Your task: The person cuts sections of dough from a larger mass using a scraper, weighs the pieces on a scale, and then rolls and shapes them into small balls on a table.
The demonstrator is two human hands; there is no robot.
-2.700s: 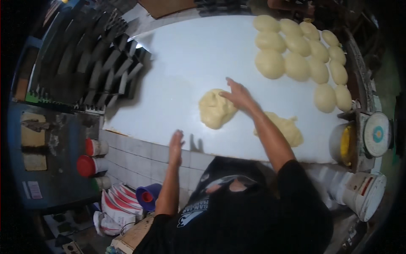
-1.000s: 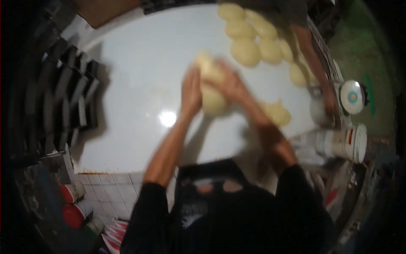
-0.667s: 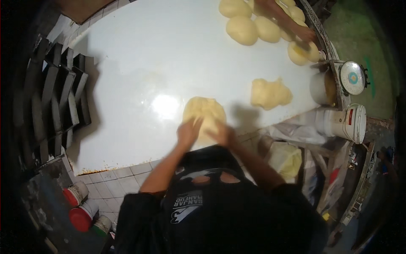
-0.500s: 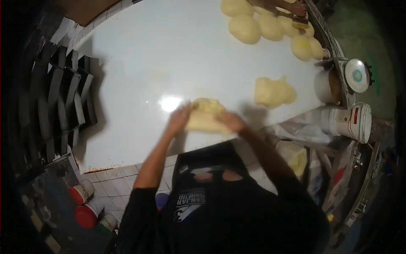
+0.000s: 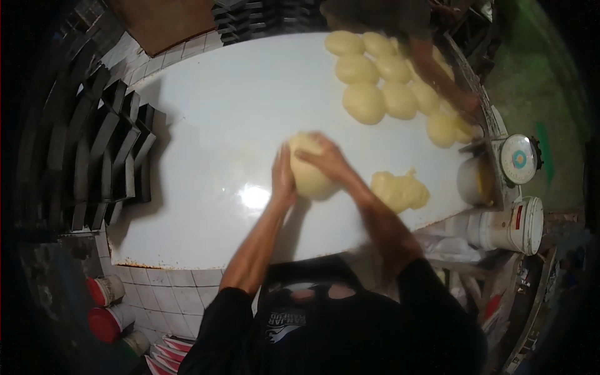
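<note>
A pale yellow lump of dough [image 5: 312, 182] is on the white table in front of me, smooth and rounded. Along its left side lies my left hand [image 5: 283, 175], palm turned in against it. My right hand [image 5: 328, 159] wraps over its upper right side, fingers curved onto the top. Between them the two hands clasp the dough, and part of its far end is covered. To the right, a looser, uneven dough piece [image 5: 400, 191] rests on the table, apart from my right forearm.
Several smooth dough balls [image 5: 364, 103] sit at the far right, where another person's arm [image 5: 431, 65] reaches over. Stacked dark metal pans [image 5: 115, 144] line the left edge. A metal pot [image 5: 474, 181], a round-dial scale [image 5: 520, 159] and a white bucket [image 5: 528, 226] stand at right.
The dough has gone from a wide folded roll to a rounder lump. My hands have moved from its two ends to clasp its sides. The view has shifted, showing more of the table's far side.
</note>
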